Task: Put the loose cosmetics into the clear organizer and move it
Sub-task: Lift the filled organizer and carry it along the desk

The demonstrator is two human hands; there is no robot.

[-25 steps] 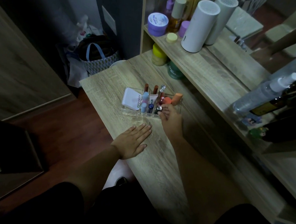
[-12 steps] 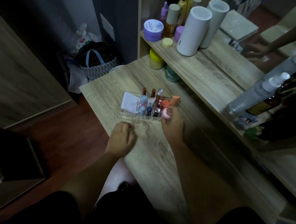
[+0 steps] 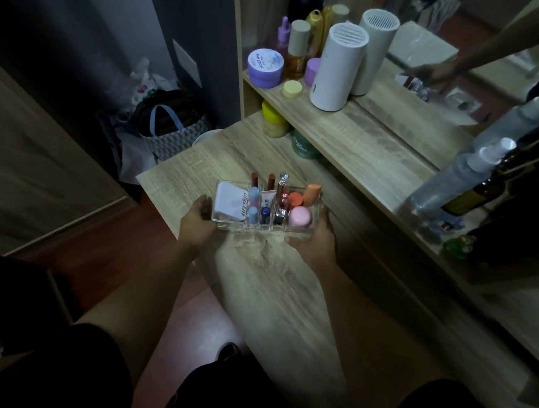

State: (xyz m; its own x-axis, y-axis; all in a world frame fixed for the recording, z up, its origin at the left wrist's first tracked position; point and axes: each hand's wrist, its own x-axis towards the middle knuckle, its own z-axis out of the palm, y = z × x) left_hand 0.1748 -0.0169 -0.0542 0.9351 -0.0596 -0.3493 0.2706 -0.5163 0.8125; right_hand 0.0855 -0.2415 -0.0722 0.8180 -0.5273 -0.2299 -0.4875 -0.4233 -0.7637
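Note:
The clear organizer (image 3: 251, 228) sits on the wooden dresser top (image 3: 273, 276), filled with cosmetics. A white compact (image 3: 230, 205) lies in its left compartment. Lipsticks and small tubes (image 3: 269, 200) stand in the middle slots. A pink sponge (image 3: 300, 217) and an orange sponge (image 3: 312, 194) fill the right compartment. My left hand (image 3: 197, 223) grips the organizer's left end. My right hand (image 3: 315, 238) grips its right end and front corner. Whether it is lifted off the wood I cannot tell.
A raised shelf (image 3: 354, 136) behind holds a purple jar (image 3: 265, 67), bottles and a white cylinder (image 3: 339, 66). A yellow jar (image 3: 274, 119) and a green jar (image 3: 303, 147) stand under it. Spray bottles (image 3: 459, 177) and a mirror are at right. Bags (image 3: 168, 128) lie on the floor at left.
My left hand left the dresser top and closed on the organizer's left end. My right hand shifted from the pink sponge to the organizer's right end.

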